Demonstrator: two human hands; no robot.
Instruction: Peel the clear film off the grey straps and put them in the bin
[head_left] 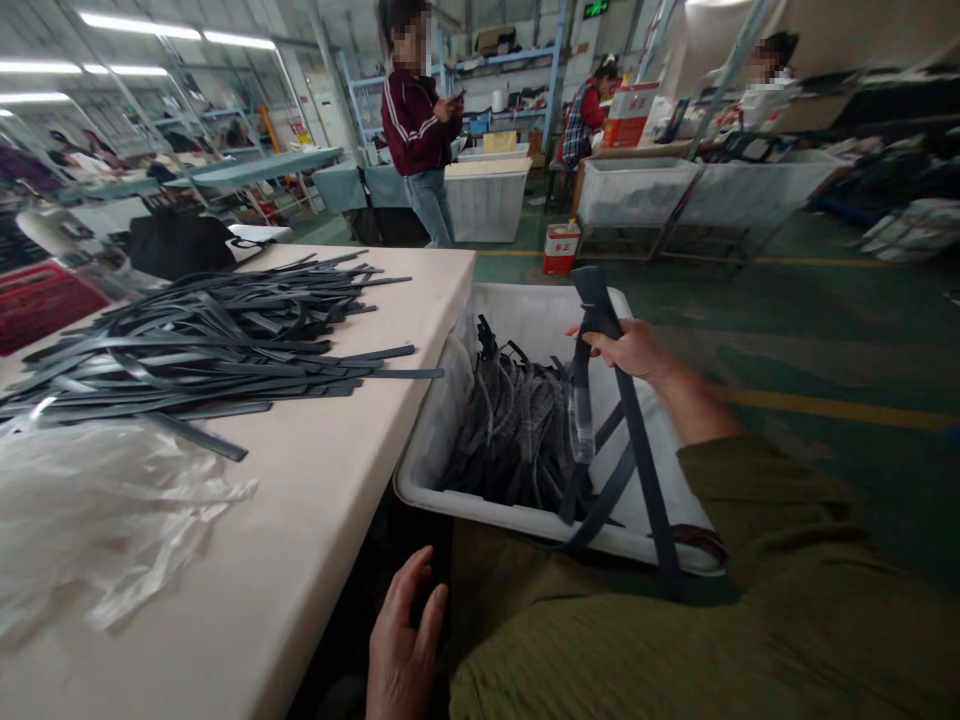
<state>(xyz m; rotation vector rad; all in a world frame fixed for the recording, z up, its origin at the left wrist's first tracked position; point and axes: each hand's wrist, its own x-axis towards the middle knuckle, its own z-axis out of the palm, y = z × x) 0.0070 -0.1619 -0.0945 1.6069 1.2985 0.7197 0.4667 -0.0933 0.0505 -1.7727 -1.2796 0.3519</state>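
In the head view, my right hand (626, 350) is closed around a dark grey webbing strap (643, 450), above the right side of a white plastic bin (480, 515). The strap's upper end sticks up past my fingers and its loose lengths hang over the bin's rim. More dark straps (517, 430) lie bundled inside the bin. My left hand (405, 635) is low in front of me, beside the table edge, holding nothing, with thumb and fingers apart.
A pile of grey straps (225, 340) and a crumpled clear plastic bag (97, 530) lie on the pale table (315, 560) at left. A person (416, 130) stands beyond it. A red-and-white can (561, 250) and wheeled white bins (637, 192) stand on the floor.
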